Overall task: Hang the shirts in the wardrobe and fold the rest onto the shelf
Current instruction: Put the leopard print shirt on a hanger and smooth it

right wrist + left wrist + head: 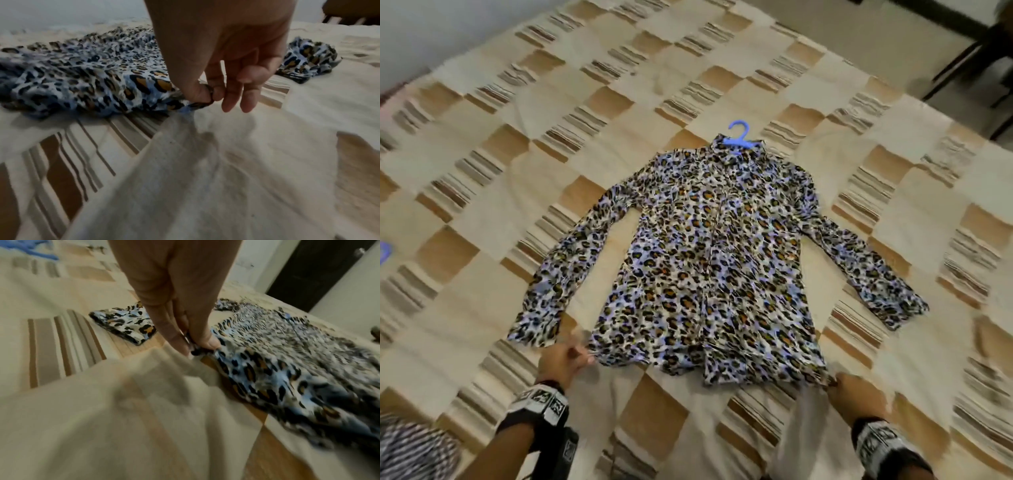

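Wrist-mounted cameras sit closest to the head view, strapped on both forearms above the bedspread (688,85); beyond them the left hand (560,359) pinches the near-left hem corner of the leopard-print shirt (715,257), thumb and fingertips closed on the cloth; the right hand (849,390) pinches the near-right hem corner between thumb and forefinger, its other fingers hanging loose and holding nothing. Judged purpose of the two-corner grip: to draw the hem taut and lay the garment flat and square before it is lifted for hanging.

Shirt lies front up on the bed, collar away from the person, sleeves spread out to either side, cuffs resting on the bedspread; a blue hanger (739,137) is already seated inside the collar, its hook projecting past the neck onto the bedspread. Hem edge is directly at both hands; collar and hanger lie at the far end of the garment, well apart from either hand.

Second blue item (385,250) shows at the left edge, cut off and not identifiable; a striped fabric (410,448) lies at lower left, blurred. Wardrobe and shelf not in view.
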`<action>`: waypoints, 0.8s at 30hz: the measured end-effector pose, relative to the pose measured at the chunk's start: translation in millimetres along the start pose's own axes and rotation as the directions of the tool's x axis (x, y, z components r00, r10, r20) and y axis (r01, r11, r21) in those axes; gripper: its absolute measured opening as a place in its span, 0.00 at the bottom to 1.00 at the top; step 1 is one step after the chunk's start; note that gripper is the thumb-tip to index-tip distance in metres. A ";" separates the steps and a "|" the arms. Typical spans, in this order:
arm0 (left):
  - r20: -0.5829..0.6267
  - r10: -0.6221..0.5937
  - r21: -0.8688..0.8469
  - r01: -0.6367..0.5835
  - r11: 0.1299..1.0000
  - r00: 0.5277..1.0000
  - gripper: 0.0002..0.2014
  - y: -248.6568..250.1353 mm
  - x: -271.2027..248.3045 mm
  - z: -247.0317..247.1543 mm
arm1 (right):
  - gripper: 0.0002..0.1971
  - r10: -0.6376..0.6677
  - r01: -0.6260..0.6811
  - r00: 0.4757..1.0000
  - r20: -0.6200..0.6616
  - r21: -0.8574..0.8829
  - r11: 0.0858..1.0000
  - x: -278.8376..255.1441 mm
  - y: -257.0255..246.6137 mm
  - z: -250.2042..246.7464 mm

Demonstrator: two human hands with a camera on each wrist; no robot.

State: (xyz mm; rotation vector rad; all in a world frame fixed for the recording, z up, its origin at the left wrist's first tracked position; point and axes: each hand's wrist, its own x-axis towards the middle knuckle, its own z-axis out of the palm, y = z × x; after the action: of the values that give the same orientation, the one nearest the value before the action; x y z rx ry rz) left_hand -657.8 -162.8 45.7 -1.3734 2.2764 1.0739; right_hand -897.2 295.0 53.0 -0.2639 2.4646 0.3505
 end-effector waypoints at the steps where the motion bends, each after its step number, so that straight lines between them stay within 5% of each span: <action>1: -0.006 0.036 -0.017 -0.036 0.999 0.999 0.17 -1.4 -2.1 1.2 | 0.13 0.004 -0.004 1.000 -0.012 0.009 1.000 -1.1 -0.1 3.2; 4: -0.119 0.177 -0.052 -0.185 0.981 0.977 0.13 -2.5 -5.3 2.6 | 0.11 0.061 -0.004 0.985 -0.163 0.331 0.944 -2.2 -6.0 2.6; 8: -0.176 0.059 -0.301 -0.110 0.947 0.983 0.08 17.2 10.9 0.2 | 0.22 0.281 0.046 0.918 -0.280 0.779 0.626 18.5 -13.3 -14.7; 10: -0.154 -0.054 -0.477 -0.026 0.879 0.987 0.12 31.1 24.8 -6.4 | 0.10 0.261 0.127 0.924 -0.278 0.870 0.476 31.1 -21.9 -34.0; 15: -0.078 -0.065 -0.639 0.000 0.769 0.995 0.05 107.0 63.2 -35.6 | 0.11 0.244 0.332 0.885 -0.396 0.905 0.268 90.9 -41.2 -96.4; 17: -0.069 -0.055 -0.637 -0.001 0.771 0.996 0.07 124.7 88.8 -39.6 | 0.09 0.300 0.247 0.881 -0.365 0.897 0.367 128.8 -48.3 -105.5; 20: -0.022 -0.061 -0.443 0.045 0.895 0.998 0.06 123.8 118.2 -29.5 | 0.09 0.131 -0.015 0.988 -0.083 0.792 0.611 162.3 -59.0 -100.5; 22: -0.014 -0.082 -0.392 0.070 0.917 0.997 0.08 119.9 123.3 -19.9 | 0.08 0.103 -0.017 0.992 -0.078 0.710 0.704 165.5 -62.9 -99.7; 24: -0.017 -0.107 -0.415 0.090 0.905 0.994 0.11 116.6 120.2 -11.1 | 0.09 0.135 0.025 0.977 -0.163 0.724 0.689 160.8 -62.2 -96.1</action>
State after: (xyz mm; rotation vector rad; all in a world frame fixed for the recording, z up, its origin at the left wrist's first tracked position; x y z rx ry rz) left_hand -816.7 -216.2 38.1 -1.6557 2.0504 1.5735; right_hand -1060.1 189.7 16.7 0.1281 2.5939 -0.6798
